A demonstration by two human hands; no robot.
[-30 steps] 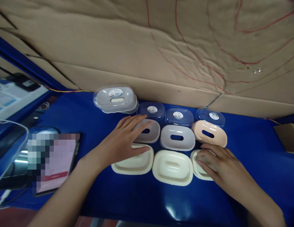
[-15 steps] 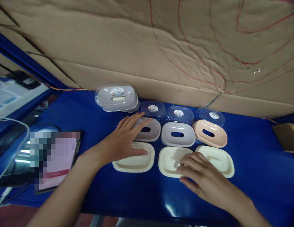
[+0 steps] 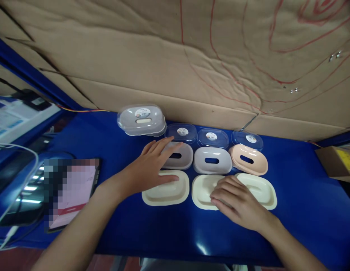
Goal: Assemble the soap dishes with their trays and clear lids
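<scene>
Soap-box parts lie in rows on a blue table (image 3: pixel 299 195). My left hand (image 3: pixel 150 167) rests flat, fingers spread, across the left grey slotted tray (image 3: pixel 182 158) and the left cream base (image 3: pixel 167 192). Over the middle cream base (image 3: pixel 201 192) my right hand (image 3: pixel 237 199) lies with fingers extended, touching it. A right cream base (image 3: pixel 262 188) sits beside it. Behind are a middle grey slotted tray (image 3: pixel 212 160) and a pink slotted tray (image 3: pixel 249 160), then three clear lids (image 3: pixel 211 137).
An assembled grey box with a clear lid (image 3: pixel 141 119) stands at the back left. A tablet (image 3: pixel 70 192) and cables lie to the left. Cardboard sheets (image 3: pixel 191 56) wall the back. A cardboard box (image 3: pixel 337 162) sits at the right edge.
My right hand slid left from the right cream base onto the middle cream base, and the right base now lies uncovered. My left hand stayed in place.
</scene>
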